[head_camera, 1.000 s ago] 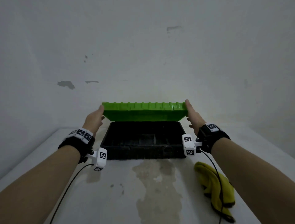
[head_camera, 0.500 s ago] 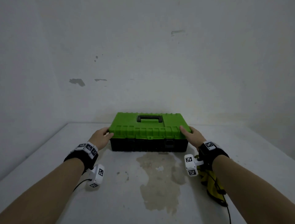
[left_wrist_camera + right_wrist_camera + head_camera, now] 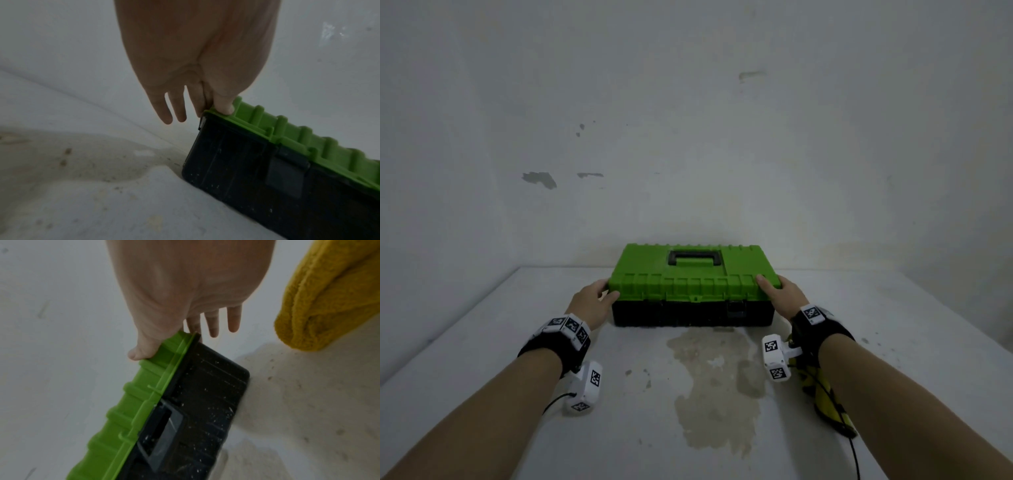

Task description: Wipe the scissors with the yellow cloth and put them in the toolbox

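The toolbox (image 3: 693, 274), with a green lid and a black base, stands closed at the back of the table. My left hand (image 3: 601, 296) is at its front left corner: the thumb (image 3: 225, 105) presses on the lid's corner (image 3: 287, 129) and the straight fingers hang beside the box end. My right hand (image 3: 777, 291) mirrors it at the front right corner, thumb (image 3: 141, 350) on the lid (image 3: 144, 394), fingers straight past the end. The yellow cloth (image 3: 822, 394) lies crumpled on the table under my right forearm and shows in the right wrist view (image 3: 329, 296). No scissors are in view.
The white table (image 3: 482, 342) has a brownish stain (image 3: 715, 377) in front of the box. A dark latch (image 3: 736, 308) sits on the front right of the base. A bare wall rises right behind the box.
A second ago both hands held the green lid raised over the open black base. The lid came down and is now shut, and the hands came down with it.
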